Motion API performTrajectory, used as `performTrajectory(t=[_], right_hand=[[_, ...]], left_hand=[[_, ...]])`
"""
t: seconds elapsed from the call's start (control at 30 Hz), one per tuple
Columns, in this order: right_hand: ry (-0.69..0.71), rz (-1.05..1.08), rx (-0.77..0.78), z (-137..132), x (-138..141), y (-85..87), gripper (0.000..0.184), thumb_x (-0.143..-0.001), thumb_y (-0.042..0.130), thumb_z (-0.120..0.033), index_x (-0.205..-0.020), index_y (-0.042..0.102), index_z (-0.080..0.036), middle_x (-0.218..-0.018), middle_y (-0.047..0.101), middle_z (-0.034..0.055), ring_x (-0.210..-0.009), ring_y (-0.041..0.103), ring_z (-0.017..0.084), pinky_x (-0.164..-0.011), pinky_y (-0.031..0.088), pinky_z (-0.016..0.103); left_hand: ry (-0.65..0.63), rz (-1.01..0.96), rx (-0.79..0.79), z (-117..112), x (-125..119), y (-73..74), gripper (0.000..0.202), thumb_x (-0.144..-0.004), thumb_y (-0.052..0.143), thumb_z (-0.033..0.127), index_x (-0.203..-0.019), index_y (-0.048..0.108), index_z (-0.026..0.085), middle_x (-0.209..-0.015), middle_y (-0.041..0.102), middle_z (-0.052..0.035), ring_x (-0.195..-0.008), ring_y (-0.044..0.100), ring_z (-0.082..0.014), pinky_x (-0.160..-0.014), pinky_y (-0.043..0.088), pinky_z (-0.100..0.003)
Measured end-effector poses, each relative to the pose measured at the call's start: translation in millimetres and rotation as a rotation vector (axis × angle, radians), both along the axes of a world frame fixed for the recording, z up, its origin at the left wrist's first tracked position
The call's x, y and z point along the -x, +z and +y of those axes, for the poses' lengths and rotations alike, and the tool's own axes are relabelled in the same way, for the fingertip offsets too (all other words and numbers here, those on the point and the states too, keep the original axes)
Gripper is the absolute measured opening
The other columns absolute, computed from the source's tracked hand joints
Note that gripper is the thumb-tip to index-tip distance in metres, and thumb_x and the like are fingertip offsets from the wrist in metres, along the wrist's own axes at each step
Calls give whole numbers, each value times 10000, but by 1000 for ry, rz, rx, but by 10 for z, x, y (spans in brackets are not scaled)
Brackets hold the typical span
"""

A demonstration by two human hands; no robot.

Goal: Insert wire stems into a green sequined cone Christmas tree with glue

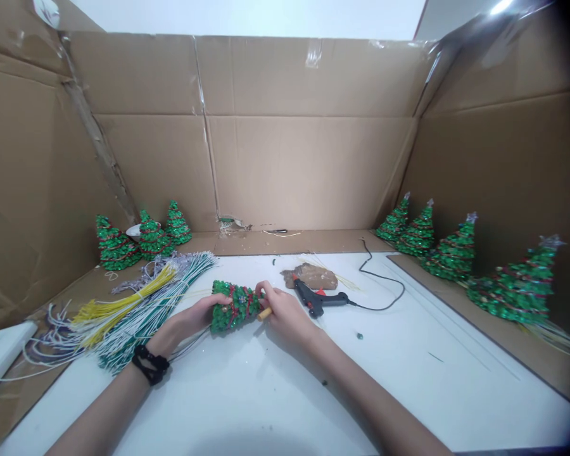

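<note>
A small beaded green Christmas tree (232,308) with red garland is held sideways above the white tabletop, its narrow end toward the right. My left hand (208,313) grips its wide end, thumb on top, with thin stems trailing out beneath the wrist. At the narrow end, my right hand (278,307) is closed with its fingertips against the tree. A short tan rod, like a wooden handle (265,313), juts from under those fingers; the rest of it is hidden in the hand. To the right of this hand lies a black glue gun (320,297) with a red tip.
Bundles of white, green and yellow wire stems (137,310) lie at left. Finished trees (449,250) line the right side; several more trees (154,237) stand back left. A brown glue-stained pad (318,277) sits by the glue gun's cord (384,308). Cardboard walls (313,171) enclose the table.
</note>
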State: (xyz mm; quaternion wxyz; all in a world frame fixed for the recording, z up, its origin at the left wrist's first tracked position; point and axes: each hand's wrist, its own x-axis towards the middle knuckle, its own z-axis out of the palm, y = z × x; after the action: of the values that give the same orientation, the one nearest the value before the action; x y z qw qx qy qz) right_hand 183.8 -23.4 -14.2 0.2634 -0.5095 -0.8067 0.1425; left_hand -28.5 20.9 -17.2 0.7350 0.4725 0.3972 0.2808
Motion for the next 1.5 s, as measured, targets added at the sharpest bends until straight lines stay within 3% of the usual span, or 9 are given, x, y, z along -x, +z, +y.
performTrajectory(t=[0.1, 0.23, 0.37, 0.6, 0.77, 0.97, 1.2, 1.5], right_hand=[[28, 34, 103, -6, -117, 97, 481, -664, 402, 21, -1074, 441, -228, -742, 578, -1, -692, 516, 159, -570, 275, 204], [-5, -14, 122, 14, -247, 127, 402, -619, 399, 33, -927, 482, -211, -742, 567, 2, -677, 491, 156, -557, 256, 210], [-40, -22, 64, 50, -229, 70, 302, -640, 398, 40, -803, 494, -195, -762, 578, 23, -718, 502, 162, -589, 280, 213], [44, 172, 9, 108, -135, -70, 276, -638, 404, 47, -736, 493, -195, -758, 612, 1, -728, 540, 153, -611, 333, 202], [77, 275, 63, 146, -179, -88, 198, -736, 426, -24, -800, 493, -198, -683, 592, -22, -644, 537, 137, -580, 349, 200], [41, 144, 161, 132, -303, 27, 141, -772, 438, -81, -820, 502, -197, -669, 529, -29, -627, 476, 135, -561, 324, 208], [7, 56, 21, 112, -253, 28, 211, -721, 435, 10, -754, 521, -180, -733, 559, 11, -713, 493, 152, -617, 332, 224], [3, -40, -27, 78, -253, 63, 119, -792, 508, -73, -797, 548, -185, -728, 503, 5, -685, 488, 147, -607, 324, 219]], left_hand=[[-16, 5, -9, 21, 14, -35, 185, -672, 638, 297, -753, 665, 132, -703, 692, -56, -740, 603, -217, -731, 427, -306], [-5, 8, -11, 39, 38, -70, 174, -676, 659, 308, -715, 668, 139, -672, 691, -39, -725, 603, -199, -729, 431, -285], [-39, -13, -8, 4, 5, -33, 224, -696, 644, 344, -761, 689, 135, -715, 716, -48, -741, 626, -198, -771, 444, -288], [-67, -18, -21, -106, -86, 100, 345, -704, 653, 407, -919, 687, 140, -864, 735, -59, -892, 637, -230, -841, 444, -311], [-77, -60, 22, -118, -114, 118, 404, -666, 692, 413, -945, 681, 121, -929, 724, -76, -989, 603, -239, -932, 414, -318], [-109, -94, 9, -92, -92, 60, 350, -724, 640, 379, -981, 676, 144, -1030, 699, -58, -1039, 587, -228, -994, 389, -335], [-123, -118, -6, -95, -86, 29, 302, -776, 595, 349, -991, 681, 155, -1034, 696, -42, -1105, 558, -225, -1029, 366, -320], [-107, -138, 15, -81, -101, 7, 308, -766, 602, 334, -998, 680, 147, -1047, 696, -58, -1115, 558, -226, -1033, 366, -330]])
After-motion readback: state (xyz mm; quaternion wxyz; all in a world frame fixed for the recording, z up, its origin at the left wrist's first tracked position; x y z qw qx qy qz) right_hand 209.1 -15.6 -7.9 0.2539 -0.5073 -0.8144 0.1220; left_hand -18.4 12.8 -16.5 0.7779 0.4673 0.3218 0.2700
